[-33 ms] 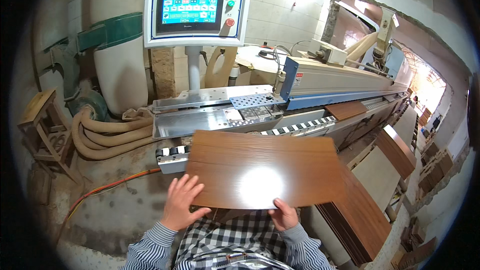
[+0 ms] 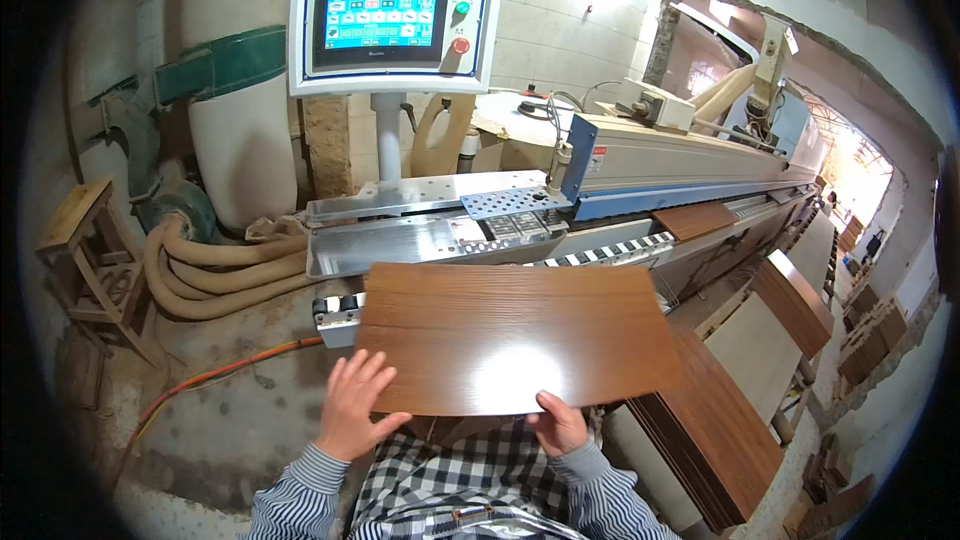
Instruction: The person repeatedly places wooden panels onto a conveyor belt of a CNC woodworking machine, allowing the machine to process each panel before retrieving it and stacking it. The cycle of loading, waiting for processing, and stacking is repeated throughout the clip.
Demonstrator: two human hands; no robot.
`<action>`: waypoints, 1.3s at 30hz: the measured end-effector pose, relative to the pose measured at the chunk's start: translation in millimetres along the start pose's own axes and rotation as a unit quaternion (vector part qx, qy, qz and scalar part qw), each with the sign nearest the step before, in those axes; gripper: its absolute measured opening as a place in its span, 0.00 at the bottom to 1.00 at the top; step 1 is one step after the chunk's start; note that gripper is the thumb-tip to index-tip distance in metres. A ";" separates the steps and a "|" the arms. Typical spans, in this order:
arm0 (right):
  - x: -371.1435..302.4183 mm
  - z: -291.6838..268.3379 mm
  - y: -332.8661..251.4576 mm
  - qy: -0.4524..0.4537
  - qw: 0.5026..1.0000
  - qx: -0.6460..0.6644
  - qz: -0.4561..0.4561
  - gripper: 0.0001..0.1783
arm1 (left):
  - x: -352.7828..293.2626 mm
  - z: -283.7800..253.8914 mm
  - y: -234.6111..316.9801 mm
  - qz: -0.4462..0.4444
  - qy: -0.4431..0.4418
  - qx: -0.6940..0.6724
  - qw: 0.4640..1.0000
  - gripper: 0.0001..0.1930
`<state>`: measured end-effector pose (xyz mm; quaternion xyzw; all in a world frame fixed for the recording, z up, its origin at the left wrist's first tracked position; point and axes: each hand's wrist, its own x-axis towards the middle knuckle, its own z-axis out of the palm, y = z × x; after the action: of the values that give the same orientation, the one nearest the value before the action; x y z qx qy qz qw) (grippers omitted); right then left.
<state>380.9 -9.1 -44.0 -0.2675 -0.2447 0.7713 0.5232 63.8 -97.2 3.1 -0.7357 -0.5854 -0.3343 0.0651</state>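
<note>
A brown wood-grain board [image 2: 500, 330] lies level in front of me, bright glare near its close edge. My right hand [image 2: 560, 427] grips that close edge, thumb on top and the fingers partly hidden underneath. At the board's near left corner is my left hand [image 2: 353, 405], fingers spread and thumb stretched out along the edge; whether it bears any weight I cannot tell. The board's far edge covers part of a roller rail [image 2: 335, 318] with black and white rollers, which runs along the front of a long machine [image 2: 690, 165].
A stack of similar boards [image 2: 715, 430] stands at my right, with another stack [image 2: 792, 292] farther off. Left of the machine's metal table [image 2: 400, 245] are ribbed hoses [image 2: 190, 285], a wooden stool [image 2: 85, 260] and an orange cable [image 2: 215, 370] on the floor. A control screen [image 2: 380, 20] rises behind.
The board has shifted slightly left and a little toward me. Both hands have moved slightly left with it, and the left fingers remain spread.
</note>
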 end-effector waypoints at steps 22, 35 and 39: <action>-9.0 -67.6 14.0 -0.022 0.583 -0.796 -0.163 0.23 | 41.2 -12.4 -112.9 -0.193 0.136 0.038 0.971 0.27; -39.8 -104.2 32.7 0.002 0.482 -0.852 -0.204 0.18 | 16.5 -32.9 -123.9 -0.254 0.116 -0.002 0.960 0.26; -40.3 -104.4 31.8 0.005 0.487 -0.847 -0.213 0.18 | 16.6 -31.2 -125.3 -0.259 0.129 -0.039 0.956 0.25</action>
<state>441.8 -47.3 -135.5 -0.5251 -0.8268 0.0556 0.1939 -61.0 -60.4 -0.5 -0.5117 -0.7289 -0.4543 0.0221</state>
